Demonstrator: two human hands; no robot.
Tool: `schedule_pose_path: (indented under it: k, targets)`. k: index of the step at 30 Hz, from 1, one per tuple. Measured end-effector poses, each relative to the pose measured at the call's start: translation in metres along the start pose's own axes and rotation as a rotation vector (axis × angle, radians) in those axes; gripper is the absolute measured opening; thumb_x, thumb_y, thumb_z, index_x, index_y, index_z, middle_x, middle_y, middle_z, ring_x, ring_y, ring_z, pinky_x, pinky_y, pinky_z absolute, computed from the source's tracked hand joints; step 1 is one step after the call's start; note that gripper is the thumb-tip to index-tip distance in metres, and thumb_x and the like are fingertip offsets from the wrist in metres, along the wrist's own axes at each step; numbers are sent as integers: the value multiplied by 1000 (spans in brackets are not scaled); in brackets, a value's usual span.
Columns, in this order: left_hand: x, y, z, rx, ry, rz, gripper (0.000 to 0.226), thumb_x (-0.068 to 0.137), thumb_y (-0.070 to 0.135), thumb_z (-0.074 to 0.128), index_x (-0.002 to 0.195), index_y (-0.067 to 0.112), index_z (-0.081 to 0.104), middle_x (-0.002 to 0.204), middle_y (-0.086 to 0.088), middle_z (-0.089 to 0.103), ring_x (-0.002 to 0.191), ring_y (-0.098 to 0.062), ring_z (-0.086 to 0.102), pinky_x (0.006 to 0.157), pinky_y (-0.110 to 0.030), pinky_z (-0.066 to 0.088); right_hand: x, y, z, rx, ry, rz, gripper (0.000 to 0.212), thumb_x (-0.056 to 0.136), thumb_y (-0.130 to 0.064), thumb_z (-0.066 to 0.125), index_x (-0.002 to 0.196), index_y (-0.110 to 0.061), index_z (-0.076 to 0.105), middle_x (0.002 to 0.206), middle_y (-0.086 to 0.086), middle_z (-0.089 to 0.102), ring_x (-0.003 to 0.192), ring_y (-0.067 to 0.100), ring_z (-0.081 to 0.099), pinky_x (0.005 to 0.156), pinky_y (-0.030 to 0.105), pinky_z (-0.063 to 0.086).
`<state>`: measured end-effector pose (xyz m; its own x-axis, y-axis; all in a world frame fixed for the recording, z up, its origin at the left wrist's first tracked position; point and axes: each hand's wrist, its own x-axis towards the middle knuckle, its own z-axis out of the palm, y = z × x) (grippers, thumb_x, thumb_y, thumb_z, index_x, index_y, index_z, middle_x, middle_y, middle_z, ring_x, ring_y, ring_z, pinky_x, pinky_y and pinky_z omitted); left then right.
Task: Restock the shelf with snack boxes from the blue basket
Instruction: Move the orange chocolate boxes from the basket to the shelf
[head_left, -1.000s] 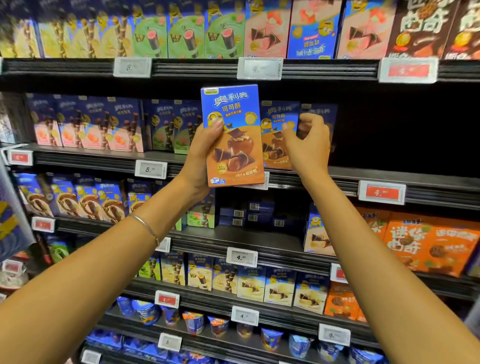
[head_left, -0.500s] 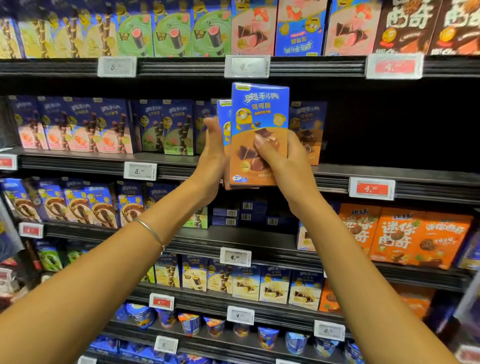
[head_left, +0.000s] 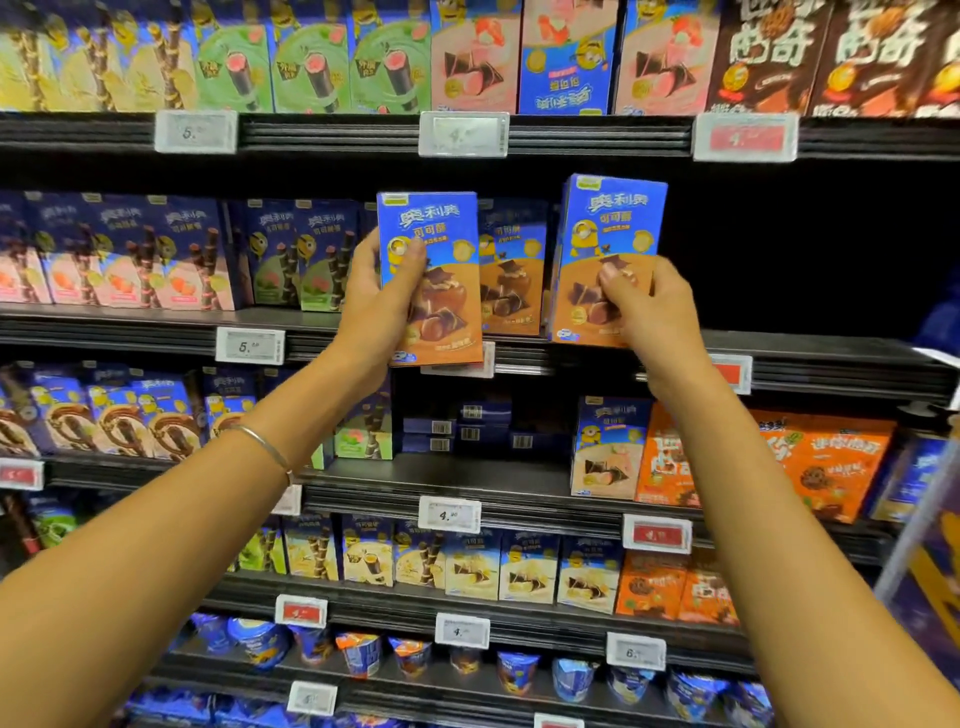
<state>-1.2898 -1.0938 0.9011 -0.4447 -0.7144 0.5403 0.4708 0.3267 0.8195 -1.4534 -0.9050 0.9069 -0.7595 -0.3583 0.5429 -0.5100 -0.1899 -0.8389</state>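
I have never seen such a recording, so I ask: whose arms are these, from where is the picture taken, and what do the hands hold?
There is no machine: these are a person's bare arms, filmed by a camera worn on the head, facing a store shelf of snacks. The left hand holds a blue-and-brown box in front of it. The right hand has its grip on a second box, alike, at the shelf's edge. A third box stands between them. The basket is not in view.

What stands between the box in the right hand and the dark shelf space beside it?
Nothing visible does. The right hand grips its snack box at the shelf edge; the space to its right is dark, no boxes showing.
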Motion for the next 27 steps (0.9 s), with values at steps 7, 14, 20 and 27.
schedule_pose_path:
  k: [7,14,20,27]
  targets:
    - [4,-7,-8,9,5,-20,33,104,41,63,131,26,51,120,1,75,101,-19,78,75,-33,64,33,21,7,-380,68,-16,48,97,-36,65,135,-11,49,132,9,61,116,23,63,94,40,55]
    - [11,-8,-12,-15,12,-28,43,104,42,61,139,21,48,122,-1,75,102,-20,78,81,-38,65,41,26,20,-573,97,17,54,97,-47,59,134,-10,45,134,11,56,121,32,57,96,51,52]
    - [17,-9,-24,-84,40,-81,48,104,43,60,140,12,50,125,-9,75,102,-24,78,83,-43,65,38,32,27,-513,52,8,75,92,-47,67,146,-10,31,145,14,37,132,33,45,103,48,47]
    - [17,-11,-27,-117,-87,-225,46,106,45,55,135,10,62,106,-5,79,90,-22,78,74,-38,64,30,28,41,-462,18,57,135,72,-54,86,158,-13,-9,158,22,27,143,39,36,110,56,41]
